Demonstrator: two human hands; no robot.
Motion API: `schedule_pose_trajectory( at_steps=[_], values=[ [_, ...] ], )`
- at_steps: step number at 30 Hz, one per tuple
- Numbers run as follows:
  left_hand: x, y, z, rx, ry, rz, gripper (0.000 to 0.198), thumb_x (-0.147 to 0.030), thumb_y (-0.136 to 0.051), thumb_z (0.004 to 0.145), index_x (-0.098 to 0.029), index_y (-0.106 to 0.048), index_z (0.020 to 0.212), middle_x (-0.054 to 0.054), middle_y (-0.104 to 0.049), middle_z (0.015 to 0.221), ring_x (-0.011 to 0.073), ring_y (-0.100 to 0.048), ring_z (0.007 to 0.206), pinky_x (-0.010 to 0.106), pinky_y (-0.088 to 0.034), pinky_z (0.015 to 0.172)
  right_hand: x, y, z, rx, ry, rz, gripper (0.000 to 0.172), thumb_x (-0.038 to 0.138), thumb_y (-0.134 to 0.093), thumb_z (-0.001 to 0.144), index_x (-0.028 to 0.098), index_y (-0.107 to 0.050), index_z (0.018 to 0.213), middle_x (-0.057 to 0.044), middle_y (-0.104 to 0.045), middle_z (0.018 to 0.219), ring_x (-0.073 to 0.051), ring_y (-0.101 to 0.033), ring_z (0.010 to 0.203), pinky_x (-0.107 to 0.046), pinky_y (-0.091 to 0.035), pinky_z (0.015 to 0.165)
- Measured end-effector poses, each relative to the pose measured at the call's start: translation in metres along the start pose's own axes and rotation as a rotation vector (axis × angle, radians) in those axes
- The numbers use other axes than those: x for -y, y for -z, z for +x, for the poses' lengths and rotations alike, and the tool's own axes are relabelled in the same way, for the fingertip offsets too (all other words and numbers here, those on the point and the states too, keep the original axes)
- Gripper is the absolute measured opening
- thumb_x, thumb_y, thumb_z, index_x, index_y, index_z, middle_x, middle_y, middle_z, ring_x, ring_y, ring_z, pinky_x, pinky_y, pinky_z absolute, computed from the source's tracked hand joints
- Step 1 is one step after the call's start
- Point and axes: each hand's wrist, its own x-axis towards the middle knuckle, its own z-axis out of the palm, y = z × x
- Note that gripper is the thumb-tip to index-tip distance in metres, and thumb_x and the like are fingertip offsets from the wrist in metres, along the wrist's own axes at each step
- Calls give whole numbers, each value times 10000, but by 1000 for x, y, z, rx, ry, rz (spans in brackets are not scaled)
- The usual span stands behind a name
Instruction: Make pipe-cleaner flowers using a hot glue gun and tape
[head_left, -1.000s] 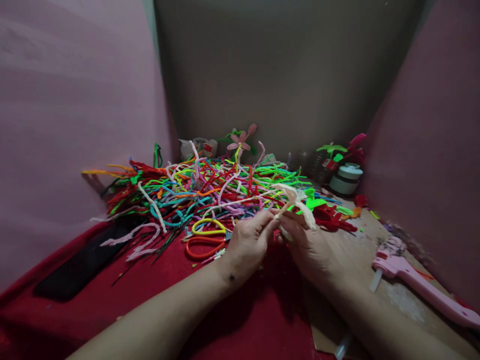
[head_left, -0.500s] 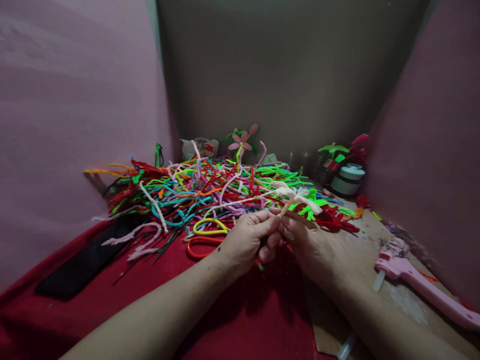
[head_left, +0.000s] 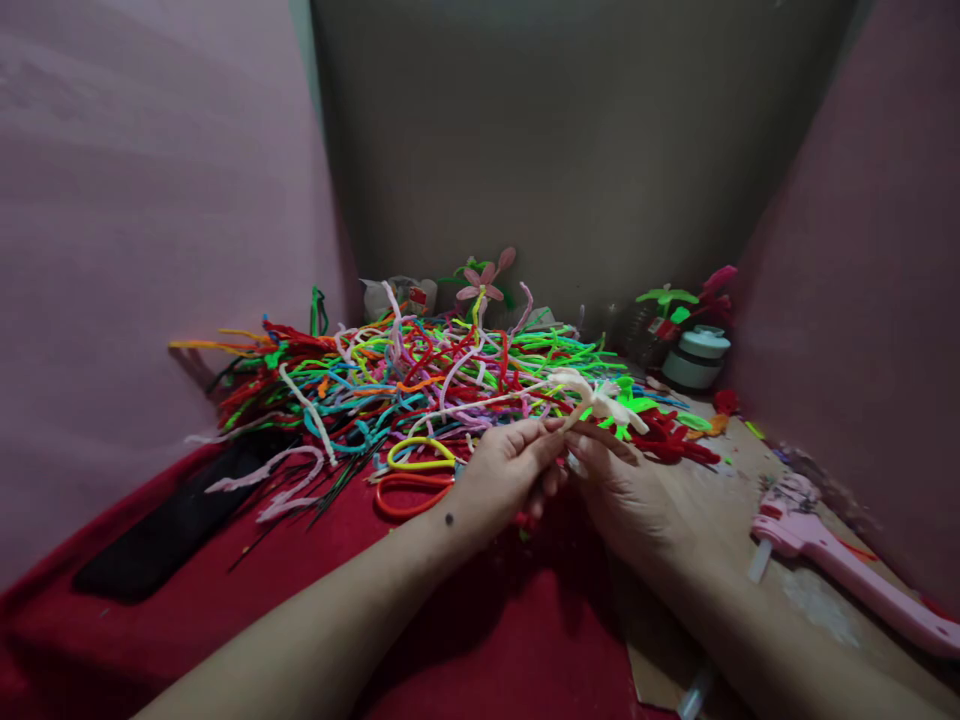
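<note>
Both hands meet in the middle, pinched around the lower end of a cream pipe-cleaner flower (head_left: 600,399). My left hand (head_left: 510,470) grips its stem with thumb and forefinger. Against it, my right hand (head_left: 611,490) closes on the same stem from the other side. The flower's pale petals spread above the fingertips and its stem bends to the left. Just left of my left hand lie scissors (head_left: 412,494) with yellow and red handles. Behind the hands is a heap of many-coloured pipe cleaners (head_left: 420,370).
A black phone (head_left: 150,530) lies on the red cloth (head_left: 300,620) at left. At right, a pink glue gun (head_left: 840,560) rests on cardboard. A lidded jar (head_left: 697,357) stands at the back right, and a pink flower (head_left: 484,280) rises behind the heap.
The flower has tipped slightly to the right and lower, its stem now more bent. Both hands stay together, with the left wrist turned a little.
</note>
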Motion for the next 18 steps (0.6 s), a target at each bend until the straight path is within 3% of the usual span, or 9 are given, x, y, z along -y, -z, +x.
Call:
schedule_pose_trajectory(
  at_steps=[4, 6, 9, 15, 18],
  values=[
    [11, -1, -3, -220, -373, 555, 158, -319, -484, 850, -183, -563, 847, 7, -588, 706, 107, -532, 595, 225, -407, 577, 9, -3, -2, -40, 10, -70, 263, 423, -656, 698, 193, -689, 822, -32, -678, 753, -188, -588, 737, -310, -471, 661],
    [14, 0, -4, -244, -413, 636, 182, -305, -444, 873, -187, -569, 813, 5, -577, 677, 106, -518, 584, 223, -392, 579, 14, -4, -3, -67, 5, -109, 248, 435, -660, 682, 206, -691, 771, -30, -670, 741, -189, -577, 723, -294, -462, 611],
    [10, -1, -3, -207, -301, 495, 275, -346, -424, 885, -191, -560, 704, -23, -512, 568, 84, -458, 498, 202, -361, 516, 16, -5, -5, -74, -12, -112, 187, 428, -680, 662, 241, -681, 672, -20, -643, 683, -187, -559, 669, -289, -450, 562],
    [-3, -3, 0, -140, 32, 11, 229, -352, -507, 826, -159, -579, 727, -55, -476, 482, 50, -380, 356, 175, -291, 364, 16, -11, -5, 38, -20, -89, 168, 414, -619, 738, 258, -654, 688, -15, -600, 624, -178, -537, 584, -321, -464, 561],
    [-5, -1, 1, -100, 96, -82, 257, -355, -531, 809, -145, -543, 662, -59, -470, 458, 32, -364, 318, 159, -270, 340, 24, -15, -6, 11, 5, -141, 156, 364, -613, 752, 242, -633, 656, -10, -580, 593, -173, -525, 578, -318, -466, 573]
  ],
)
